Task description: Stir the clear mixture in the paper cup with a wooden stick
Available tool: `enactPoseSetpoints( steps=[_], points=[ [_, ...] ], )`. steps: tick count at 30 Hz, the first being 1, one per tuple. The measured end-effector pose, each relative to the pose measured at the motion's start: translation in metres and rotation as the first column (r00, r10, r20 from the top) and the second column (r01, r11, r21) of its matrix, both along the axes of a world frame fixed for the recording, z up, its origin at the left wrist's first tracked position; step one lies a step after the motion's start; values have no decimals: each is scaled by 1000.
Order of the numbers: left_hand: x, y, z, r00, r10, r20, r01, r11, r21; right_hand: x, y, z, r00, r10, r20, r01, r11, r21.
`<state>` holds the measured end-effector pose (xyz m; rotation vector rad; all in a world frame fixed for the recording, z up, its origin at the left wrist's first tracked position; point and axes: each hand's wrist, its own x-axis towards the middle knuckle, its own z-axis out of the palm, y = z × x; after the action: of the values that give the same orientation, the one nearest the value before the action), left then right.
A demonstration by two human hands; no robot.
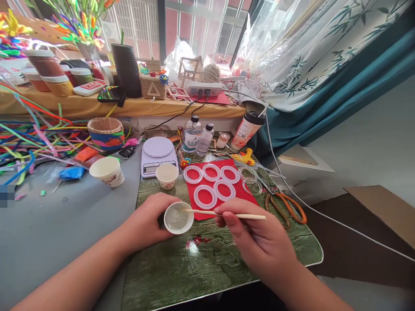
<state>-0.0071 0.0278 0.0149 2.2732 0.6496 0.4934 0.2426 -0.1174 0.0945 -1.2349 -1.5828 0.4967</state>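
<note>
My left hand is wrapped round a white paper cup, which is tilted toward me and holds a clear, cloudy liquid with bubbles. Between the thumb and fingers of my right hand is a thin wooden stick; its far end dips into the liquid. Just beyond the hands, several ring-shaped silicone moulds lie on a red sheet. A second paper cup stands in front of a white digital scale.
Two clear bottles with black caps stand behind the moulds. To the right lie orange-handled scissors, clear bangles and a yellow glue gun. A stack of paper cups is at left. A white cable hangs past the table's right edge.
</note>
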Motion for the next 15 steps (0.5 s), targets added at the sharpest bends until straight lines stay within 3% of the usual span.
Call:
enactPoseSetpoints(
  steps=[3, 11, 15],
  points=[
    [0, 0, -1, 1000, 5, 11, -5, 1000, -14, -8, 5, 3, 997, 80, 23, -79, 994, -75],
    [2, 0, 2, 999, 43, 13, -41, 993, -107, -8, 10, 5, 997, -77, -17, 74, 990, -120],
    [2, 2, 1, 998, 66, 21, -63, 991, -114, -11, 17, 7, 995, -70, -69, 55, 979, -198]
  ],
)
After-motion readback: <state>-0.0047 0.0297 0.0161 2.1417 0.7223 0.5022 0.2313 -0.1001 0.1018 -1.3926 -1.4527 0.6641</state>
